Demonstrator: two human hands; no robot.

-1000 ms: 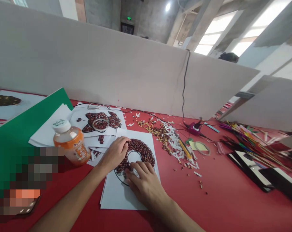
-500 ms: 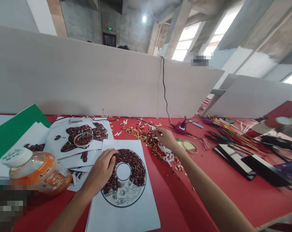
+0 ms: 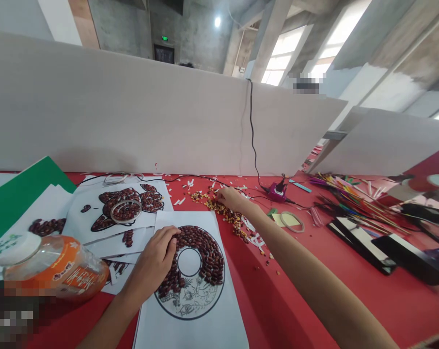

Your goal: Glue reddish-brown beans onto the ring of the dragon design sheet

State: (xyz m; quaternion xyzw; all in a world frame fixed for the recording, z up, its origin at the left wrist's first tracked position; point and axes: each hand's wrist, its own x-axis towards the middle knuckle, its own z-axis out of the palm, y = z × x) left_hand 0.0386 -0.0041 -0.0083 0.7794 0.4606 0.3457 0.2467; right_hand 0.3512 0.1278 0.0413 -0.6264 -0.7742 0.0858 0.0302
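Note:
My left hand (image 3: 157, 254) lies flat on the left side of a white sheet (image 3: 201, 334), its fingertips touching the edge of a printed ring. Dark red beans (image 3: 211, 257) cover the top and sides of that ring; the lower part shows bare line drawing. My right hand (image 3: 231, 198) is over a scattered pile of yellow kernels and dark beans (image 3: 225, 212) beyond the sheet. Its fingers are pressed together at the pile, and what is between them, if anything, is hidden.
At left stand a jar with an orange label (image 3: 65, 269) and a bean-covered animal picture (image 3: 117, 206) with a tape roll (image 3: 126, 212) on it. A purple power adapter (image 3: 277, 190), another tape roll (image 3: 291, 222) and coloured sticks (image 3: 353, 198) lie right. A white partition (image 3: 150, 116) stands behind.
My right hand has moved left over the kernel pile, its fingers now lower among the kernels. My left hand stays on the sheet. The view has shifted slightly.

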